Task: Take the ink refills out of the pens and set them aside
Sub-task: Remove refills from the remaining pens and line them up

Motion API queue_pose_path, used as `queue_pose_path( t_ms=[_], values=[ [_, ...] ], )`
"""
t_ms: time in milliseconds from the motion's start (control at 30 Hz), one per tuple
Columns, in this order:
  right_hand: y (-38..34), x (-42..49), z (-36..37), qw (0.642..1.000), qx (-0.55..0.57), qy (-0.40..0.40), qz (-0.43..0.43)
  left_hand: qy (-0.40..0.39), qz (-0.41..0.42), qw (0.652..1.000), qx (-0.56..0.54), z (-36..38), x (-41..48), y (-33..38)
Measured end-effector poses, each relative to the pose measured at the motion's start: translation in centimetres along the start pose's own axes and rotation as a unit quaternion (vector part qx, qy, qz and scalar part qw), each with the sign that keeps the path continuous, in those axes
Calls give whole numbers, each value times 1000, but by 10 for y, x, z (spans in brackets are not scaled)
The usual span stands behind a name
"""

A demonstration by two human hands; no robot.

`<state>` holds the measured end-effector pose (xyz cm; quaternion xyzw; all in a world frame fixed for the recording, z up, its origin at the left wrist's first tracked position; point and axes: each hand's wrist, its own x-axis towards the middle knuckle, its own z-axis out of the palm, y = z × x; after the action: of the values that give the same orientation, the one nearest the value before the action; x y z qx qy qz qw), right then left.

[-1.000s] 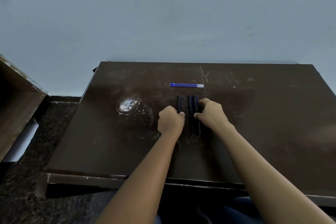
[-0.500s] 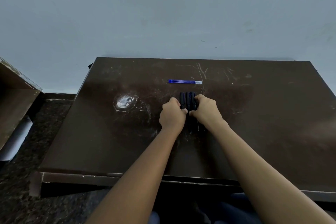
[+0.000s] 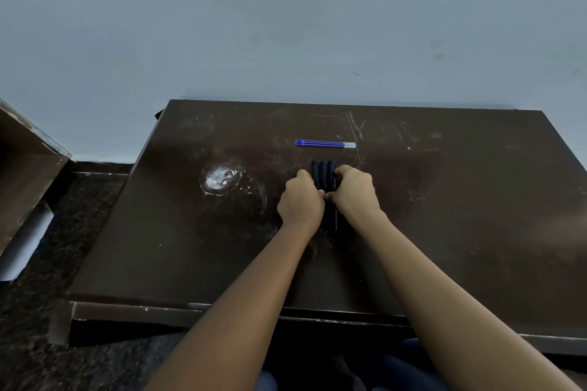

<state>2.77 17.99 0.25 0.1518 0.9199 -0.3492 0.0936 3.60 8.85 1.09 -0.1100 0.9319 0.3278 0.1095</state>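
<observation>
Three dark pens [image 3: 323, 172] lie side by side, pressed together, pointing away from me on the brown table [image 3: 460, 216]. My left hand [image 3: 301, 200] grips the bundle from its left side with curled fingers. From the right, my right hand [image 3: 353, 192] grips the same bundle, and the thumbs nearly meet over the pens. Only the far ends and a short near stretch of the pens show. Beyond them, blue ink refills [image 3: 324, 144] lie crosswise on the table in a tight group.
A round whitish scuff [image 3: 219, 179] marks the table left of my hands. A pale wall [image 3: 286, 35] rises just behind the table. At far left stand a brown box [image 3: 22, 165] and a white roll [image 3: 25, 244] on the dark speckled floor.
The pens lay slightly apart a second ago. Both hands have moved inward and pushed them together into one tight bundle. The refills have not moved.
</observation>
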Motion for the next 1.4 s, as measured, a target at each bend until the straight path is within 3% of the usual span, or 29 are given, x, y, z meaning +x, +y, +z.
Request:
queue_pose_path(
  t_ms=[800,1067,1233,1400],
  values=[
    [-18,-2,14,999,7,-46,-23,-5,-31,999,33,-22,4,-19],
    [-7,12,1,1000,-5,9,-8,-2,-41,999,23,-26,5,-16],
    [-12,39,-13,990,-95,66,-80,-5,-32,999,5,-26,6,-11],
    [-27,75,-13,966,-205,38,-152,7,-23,999,-22,-27,9,-6]
  ],
)
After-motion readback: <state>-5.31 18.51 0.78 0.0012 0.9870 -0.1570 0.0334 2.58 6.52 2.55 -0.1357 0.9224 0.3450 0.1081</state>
